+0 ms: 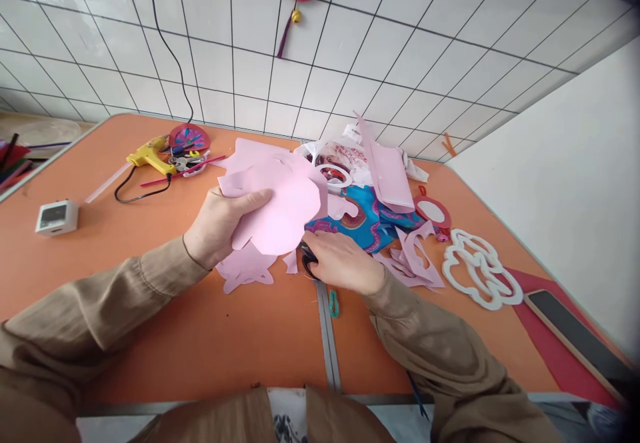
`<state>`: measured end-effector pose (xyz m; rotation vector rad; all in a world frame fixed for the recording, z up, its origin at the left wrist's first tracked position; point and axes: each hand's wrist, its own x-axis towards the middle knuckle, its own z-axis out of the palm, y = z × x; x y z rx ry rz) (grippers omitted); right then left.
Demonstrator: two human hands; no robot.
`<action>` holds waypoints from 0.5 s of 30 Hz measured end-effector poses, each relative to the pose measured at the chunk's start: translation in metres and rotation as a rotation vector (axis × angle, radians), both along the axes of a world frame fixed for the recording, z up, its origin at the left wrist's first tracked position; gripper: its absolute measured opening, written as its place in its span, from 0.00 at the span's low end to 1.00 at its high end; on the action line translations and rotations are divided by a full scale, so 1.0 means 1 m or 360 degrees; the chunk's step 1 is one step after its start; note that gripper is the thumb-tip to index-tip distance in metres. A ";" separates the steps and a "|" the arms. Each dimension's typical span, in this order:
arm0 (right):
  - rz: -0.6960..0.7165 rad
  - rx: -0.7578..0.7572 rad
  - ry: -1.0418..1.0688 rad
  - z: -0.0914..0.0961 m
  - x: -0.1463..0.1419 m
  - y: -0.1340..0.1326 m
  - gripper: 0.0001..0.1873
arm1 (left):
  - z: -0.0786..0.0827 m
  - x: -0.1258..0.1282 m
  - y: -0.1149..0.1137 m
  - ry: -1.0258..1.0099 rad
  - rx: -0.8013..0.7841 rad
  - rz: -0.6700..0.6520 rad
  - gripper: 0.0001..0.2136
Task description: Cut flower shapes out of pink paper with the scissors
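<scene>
My left hand grips a pink sheet with a scalloped, partly cut outline, the thumb lying flat on top. Just right of it, my right hand is closed around black-handled scissors; their blades are hidden behind the sheet and the hand. Pink cut-out pieces lie on the table below the held sheet, with a small pink scrap beside them. Another pink sheet shows behind the held one.
Blue patterned fabric, pink offcuts and a rolled pink sheet are piled at right. White cloud-shaped frames and a dark tablet-like board lie farther right. At left are a yellow glue gun and a white box.
</scene>
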<state>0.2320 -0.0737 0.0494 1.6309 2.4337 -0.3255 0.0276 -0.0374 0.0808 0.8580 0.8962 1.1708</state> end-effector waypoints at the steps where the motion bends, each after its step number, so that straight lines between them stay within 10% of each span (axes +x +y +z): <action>1: 0.0003 -0.0030 0.0078 0.003 0.001 0.001 0.18 | 0.000 0.000 0.000 -0.0013 0.0009 -0.0006 0.15; 8: -0.0223 -0.0339 0.0930 0.045 0.032 0.003 0.15 | 0.006 -0.003 0.001 -0.0153 0.0091 -0.0023 0.19; 15: -0.0212 -0.0747 0.1316 0.037 0.071 0.018 0.18 | 0.017 -0.010 0.008 -0.0215 0.0252 0.0164 0.21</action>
